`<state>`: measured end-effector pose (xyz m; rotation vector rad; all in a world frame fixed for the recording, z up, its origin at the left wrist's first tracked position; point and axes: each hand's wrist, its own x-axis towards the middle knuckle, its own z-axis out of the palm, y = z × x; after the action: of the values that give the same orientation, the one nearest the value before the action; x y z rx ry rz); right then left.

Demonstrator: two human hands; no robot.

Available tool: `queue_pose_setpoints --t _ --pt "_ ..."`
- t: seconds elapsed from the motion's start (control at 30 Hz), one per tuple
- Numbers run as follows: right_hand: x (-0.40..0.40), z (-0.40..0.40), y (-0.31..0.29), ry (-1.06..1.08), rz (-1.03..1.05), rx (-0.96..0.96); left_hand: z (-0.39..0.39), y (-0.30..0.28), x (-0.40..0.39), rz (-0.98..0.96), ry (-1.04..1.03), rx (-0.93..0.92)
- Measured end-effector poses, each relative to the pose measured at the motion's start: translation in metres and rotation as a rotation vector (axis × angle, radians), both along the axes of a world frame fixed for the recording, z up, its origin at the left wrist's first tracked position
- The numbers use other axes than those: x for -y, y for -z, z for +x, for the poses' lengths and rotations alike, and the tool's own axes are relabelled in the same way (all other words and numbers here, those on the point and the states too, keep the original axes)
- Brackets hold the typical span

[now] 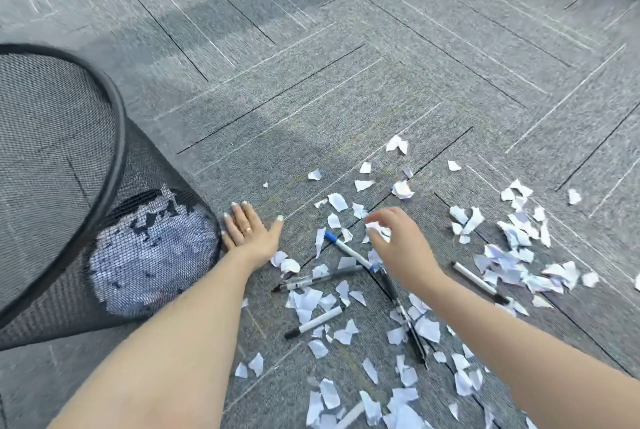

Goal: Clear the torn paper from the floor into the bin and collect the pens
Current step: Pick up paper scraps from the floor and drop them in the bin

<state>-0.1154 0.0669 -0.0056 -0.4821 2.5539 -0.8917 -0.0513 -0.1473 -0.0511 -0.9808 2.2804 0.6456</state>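
Torn white paper scraps lie scattered over the grey carpet at the right and lower middle. Several pens lie among them: a blue-capped white pen, a black pen, a white marker, another black pen and a white marker at the right. My left hand lies flat on the carpet, fingers straight, touching the base of the black mesh bin. My right hand hovers over the scraps, its fingers curled round a few paper pieces. Paper shows through the bin's mesh.
The bin stands at the left, tilted in view, its rim close to me. Bare grey carpet tiles stretch across the far half of the floor. A dark wall base or furniture edge runs along the top right.
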Motion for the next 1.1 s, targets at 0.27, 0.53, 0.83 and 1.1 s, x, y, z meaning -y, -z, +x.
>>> queue_pose_setpoints --t 0.27,0.53,0.83,1.1 --pt "0.154 -0.038 0.019 -0.100 -0.046 0.035 -0.008 0.010 0.003 -0.046 -0.058 -0.007" --pt "0.182 -0.044 0.053 -0.166 0.021 -0.067 -0.007 0.014 0.004 -0.005 -0.062 0.011" --pt "0.166 -0.054 0.055 -0.325 0.073 -0.282 -0.006 0.011 0.003 0.032 -0.059 0.011" --pt "0.101 -0.089 0.065 -0.452 0.086 -0.279 -0.003 0.004 0.006 0.098 -0.032 -0.014"
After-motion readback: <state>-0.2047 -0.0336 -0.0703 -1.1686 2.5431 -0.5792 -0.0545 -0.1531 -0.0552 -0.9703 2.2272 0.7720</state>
